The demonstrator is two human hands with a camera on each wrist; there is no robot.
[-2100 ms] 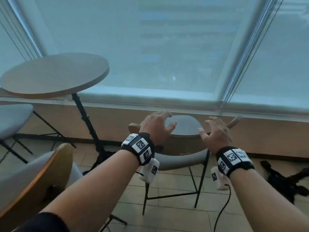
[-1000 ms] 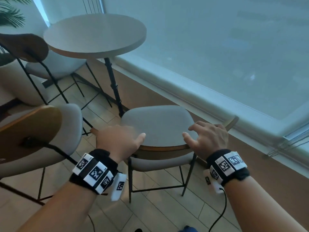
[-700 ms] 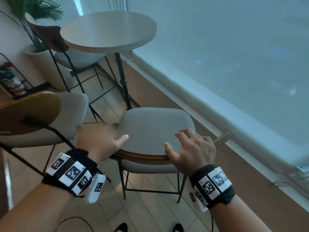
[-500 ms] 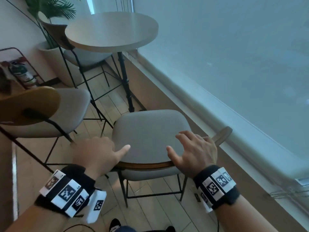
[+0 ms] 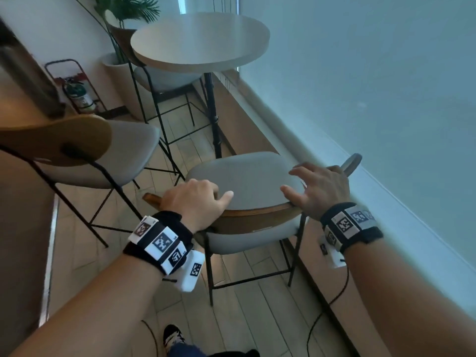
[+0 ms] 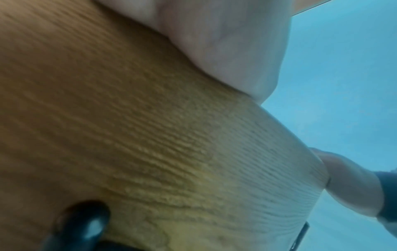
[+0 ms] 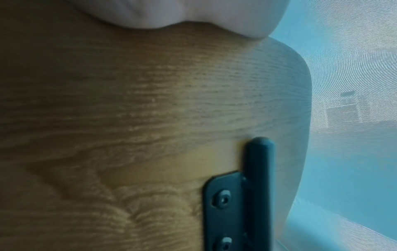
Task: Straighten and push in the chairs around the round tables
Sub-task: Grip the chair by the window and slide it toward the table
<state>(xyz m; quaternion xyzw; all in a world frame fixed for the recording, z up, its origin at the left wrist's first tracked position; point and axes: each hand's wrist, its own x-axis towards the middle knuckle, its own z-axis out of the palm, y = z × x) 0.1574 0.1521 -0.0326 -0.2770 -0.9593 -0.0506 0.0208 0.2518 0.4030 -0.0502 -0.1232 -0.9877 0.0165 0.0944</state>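
Note:
A chair with a grey seat and a curved wooden backrest stands in front of me, its seat pointing toward the round table. My left hand curls over the backrest's left end, thumb stretched along the top. My right hand rests on the right part with fingers spread and loose above the seat. In the left wrist view the palm lies on the wooden back. In the right wrist view the heel of the hand sits on the wood above a black bracket.
A second chair stands close on the left, its wooden back toward me. A third chair is tucked behind the table by a potted plant. A window ledge and blind run along the right. A fire extinguisher stands by the wall.
Both hands reached the backrest and stayed on it. The chair has swung round with them so its seat now points at the round table, alongside the window ledge.

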